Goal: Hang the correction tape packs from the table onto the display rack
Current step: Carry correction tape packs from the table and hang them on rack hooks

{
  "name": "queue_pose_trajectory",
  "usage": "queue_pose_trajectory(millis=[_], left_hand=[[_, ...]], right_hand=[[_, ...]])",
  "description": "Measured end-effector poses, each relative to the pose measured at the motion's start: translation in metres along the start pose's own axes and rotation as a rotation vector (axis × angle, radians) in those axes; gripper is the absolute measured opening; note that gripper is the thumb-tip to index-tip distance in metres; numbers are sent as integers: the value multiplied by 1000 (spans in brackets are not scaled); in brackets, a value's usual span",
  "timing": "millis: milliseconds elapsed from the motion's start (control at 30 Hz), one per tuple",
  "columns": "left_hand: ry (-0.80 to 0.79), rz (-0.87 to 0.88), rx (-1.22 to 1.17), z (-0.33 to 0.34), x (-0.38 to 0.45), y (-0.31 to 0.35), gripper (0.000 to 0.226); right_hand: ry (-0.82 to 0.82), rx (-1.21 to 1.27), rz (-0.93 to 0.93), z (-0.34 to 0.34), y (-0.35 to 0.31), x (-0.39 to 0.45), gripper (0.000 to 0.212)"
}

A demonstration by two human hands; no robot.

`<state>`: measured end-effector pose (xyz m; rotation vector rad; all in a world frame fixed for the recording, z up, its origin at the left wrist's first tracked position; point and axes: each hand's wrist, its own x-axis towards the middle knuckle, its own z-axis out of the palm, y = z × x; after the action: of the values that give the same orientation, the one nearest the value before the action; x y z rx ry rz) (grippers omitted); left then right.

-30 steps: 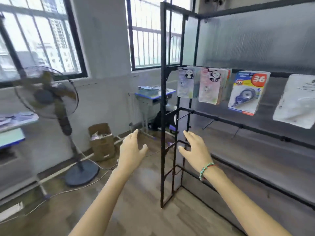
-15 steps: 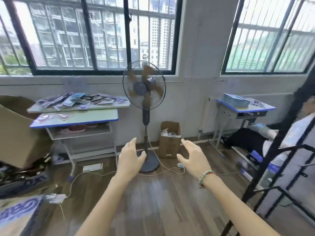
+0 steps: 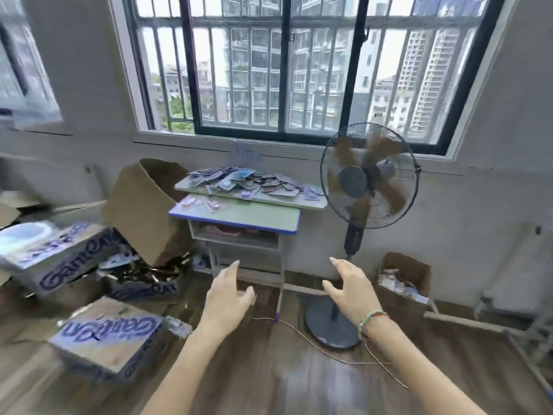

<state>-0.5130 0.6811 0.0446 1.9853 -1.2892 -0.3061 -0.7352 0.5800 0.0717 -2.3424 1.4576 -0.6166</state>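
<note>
View swung left, packs (image 3: 248, 182) on table (image 3: 239, 215), beyond empty hands' fingertips (image 3: 235, 263)

From my remote seat I log a standing fan (image 3: 368, 176) on a round base (image 3: 331, 326), just right of the desk, under a barred window (image 3: 287, 64) showing high-rise blocks. Printed cartons (image 3: 106, 336) lie stacked at left, one brown cardboard box (image 3: 143, 208) tipped open behind them (lettering blurred, partly legible). A small open box (image 3: 404, 275) sits on the wooden floor (image 3: 269, 378) right of the fan. A cable (image 3: 323, 353) trails across the boards.
</note>
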Motion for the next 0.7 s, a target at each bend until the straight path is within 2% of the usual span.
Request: queue_pose_trajectory(millis=[167,367,700], left_hand=[[54,-86,5,-3,58,-34,66],[89,-84,-64,-4,159,-66,65],[4,-52,-49,-13,314,-117,66]], right_hand=[[-49,3,-60,33,-11,78,60],[-27,36,-58,67,-28,177,58],[-4,102,76,124,-51,315,56]])
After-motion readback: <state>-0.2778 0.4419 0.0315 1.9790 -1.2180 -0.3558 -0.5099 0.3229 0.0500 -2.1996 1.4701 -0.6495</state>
